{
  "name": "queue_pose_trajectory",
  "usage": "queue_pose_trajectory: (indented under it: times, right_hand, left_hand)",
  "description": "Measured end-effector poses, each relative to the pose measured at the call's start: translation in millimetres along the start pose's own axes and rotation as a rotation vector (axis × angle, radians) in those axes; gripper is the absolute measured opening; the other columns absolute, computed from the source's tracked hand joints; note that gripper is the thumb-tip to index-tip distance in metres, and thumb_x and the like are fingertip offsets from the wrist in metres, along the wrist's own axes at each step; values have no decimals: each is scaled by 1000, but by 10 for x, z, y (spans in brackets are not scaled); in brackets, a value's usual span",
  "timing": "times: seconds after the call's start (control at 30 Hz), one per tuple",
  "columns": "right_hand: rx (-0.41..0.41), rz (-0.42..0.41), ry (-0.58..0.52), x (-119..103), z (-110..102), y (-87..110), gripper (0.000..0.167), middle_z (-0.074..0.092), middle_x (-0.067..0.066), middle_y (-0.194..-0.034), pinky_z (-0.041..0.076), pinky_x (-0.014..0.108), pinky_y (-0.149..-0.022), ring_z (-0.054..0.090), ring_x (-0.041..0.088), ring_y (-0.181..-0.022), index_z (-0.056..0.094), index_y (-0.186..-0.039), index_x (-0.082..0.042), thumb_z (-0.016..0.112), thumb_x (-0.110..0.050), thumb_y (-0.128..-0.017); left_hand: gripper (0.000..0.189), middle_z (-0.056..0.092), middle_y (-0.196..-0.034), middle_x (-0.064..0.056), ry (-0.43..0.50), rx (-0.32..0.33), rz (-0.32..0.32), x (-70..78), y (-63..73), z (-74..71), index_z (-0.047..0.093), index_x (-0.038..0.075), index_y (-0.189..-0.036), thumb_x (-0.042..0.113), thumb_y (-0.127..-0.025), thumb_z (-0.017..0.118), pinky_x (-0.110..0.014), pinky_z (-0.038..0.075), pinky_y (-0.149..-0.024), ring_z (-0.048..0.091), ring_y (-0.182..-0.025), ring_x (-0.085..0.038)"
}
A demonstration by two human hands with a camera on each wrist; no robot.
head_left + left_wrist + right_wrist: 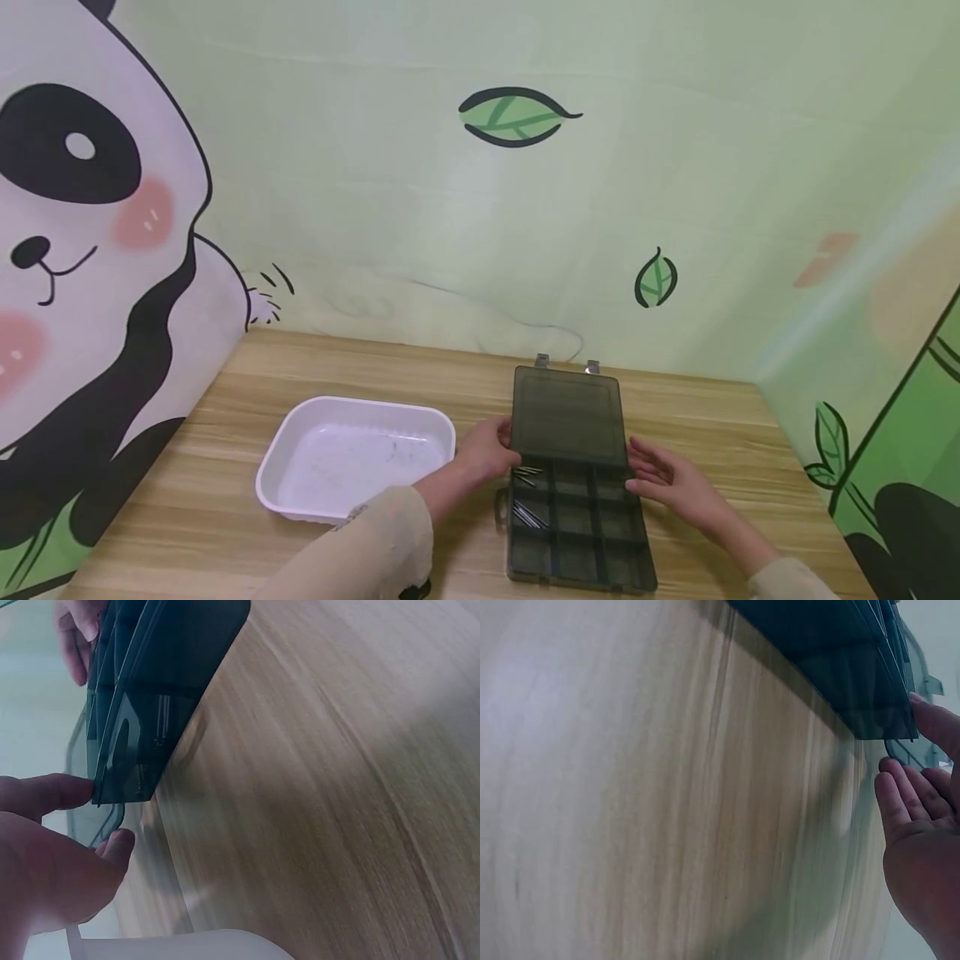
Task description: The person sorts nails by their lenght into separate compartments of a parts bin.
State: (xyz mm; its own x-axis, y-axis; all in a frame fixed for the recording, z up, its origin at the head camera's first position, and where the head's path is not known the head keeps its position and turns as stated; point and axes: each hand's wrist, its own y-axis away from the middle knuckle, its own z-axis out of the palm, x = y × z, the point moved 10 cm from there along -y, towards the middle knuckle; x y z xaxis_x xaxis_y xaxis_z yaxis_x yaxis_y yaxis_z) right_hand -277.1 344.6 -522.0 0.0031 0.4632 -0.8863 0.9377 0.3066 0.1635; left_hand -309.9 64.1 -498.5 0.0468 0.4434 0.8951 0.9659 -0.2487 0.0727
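Note:
A dark translucent compartment box (577, 525) lies on the table, its lid (568, 417) laid back toward the wall with two latches at the far edge. Thin brass-coloured pieces (527, 473) lie in its upper-left compartment; slim silvery rods (528, 515) are in the one below. At the left hinge corner my left hand (486, 450) grips the box, thumb and fingers about the corner and lid edge (116, 817). Across from it, my right hand (671, 482) has its thumb against the right hinge corner, the other fingers extended beside the lid (904, 754).
Left of the box stands a white plastic tray (281, 442) with small dark marks on its bottom. The wooden table (225, 500) meets a wall (360, 208) covered with a panda and leaf print. A carry handle (500, 507) sticks out from the box's left side.

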Motion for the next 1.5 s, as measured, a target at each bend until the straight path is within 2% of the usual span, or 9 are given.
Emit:
queue_pose_trajectory:
  times: [0.27, 0.43, 0.67, 0.9, 1.2, 1.5]
  right_hand:
    - [72, -23, 13, -29, -22, 10, 81, 41, 35, -160, 51, 38, -109, 48, 50, -145, 30, -161, 12, 76, -13, -99]
    - [88, -43, 53, -55, -22, 7, 83, 42, 35, -160, 50, 40, -109, 49, 51, -144, 29, -160, 13, 77, -13, -98]
    - [97, -68, 96, -104, -8, 30, 84, 46, 35, -157, 48, 43, -111, 51, 50, -142, 29, -161, 13, 78, -11, -97]
    - [119, -115, 99, -149, -12, 45, 83, 47, 36, -155, 49, 45, -109, 52, 51, -140, 31, -159, 15, 80, -8, -95]
    - [173, -212, 168, -267, -35, 71, 83, 54, 37, -147, 51, 47, -105, 57, 52, -133, 35, -158, 14, 82, -4, -91]
    - [209, -202, 232, -317, -59, 96, 80, 56, 34, -146, 52, 46, -105, 59, 50, -133, 40, -156, 13, 82, -11, -93]
  left_hand:
    - [63, 74, -116, -21, 0, 49, 32, 14, 7, -14, 61, -9, -139, -11, -77, 73, -47, 57, -97, 72, -108, -34]
    - [64, 72, -117, -21, 1, 66, 47, 41, 19, -35, 61, -10, -140, -13, -76, 71, -47, 58, -96, 72, -107, -34]
    - [66, 70, -114, -21, -15, 90, 98, 60, 24, -50, 61, -11, -138, -17, -72, 68, -45, 59, -93, 71, -103, -33]
    - [65, 67, -107, -19, -17, 134, 176, 107, 27, -71, 63, -12, -133, -19, -68, 65, -34, 56, -83, 65, -93, -26]
    - [68, 65, -110, -20, -41, 187, 191, 151, 67, -102, 60, -12, -135, -17, -68, 66, -37, 57, -88, 65, -96, -28]
    - [59, 66, -111, -19, -45, 192, 182, 180, 72, -111, 61, -9, -133, -13, -74, 66, -40, 57, -90, 67, -98, -31]
